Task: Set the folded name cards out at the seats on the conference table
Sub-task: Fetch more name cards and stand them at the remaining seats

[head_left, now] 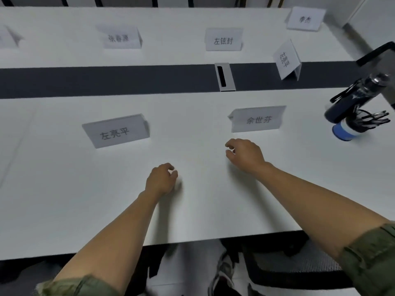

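Standing on the conference table (213, 206) are six folded name cards (305, 18), plus a blurred card (9, 37) at upper left. Two sit mid-frame, reading 左亮平 (116, 131) and 余世芬 (257, 119); 左铉封 (223, 39) stands beyond the dark strip (106, 80). Bare tabletop runs from the mid-frame pair down to the near edge. Over it, the left hand (161, 179) and right hand (243, 153) are loosely curled, holding nothing.

matt white table (192, 210), seemingly paper name cards (116, 132)
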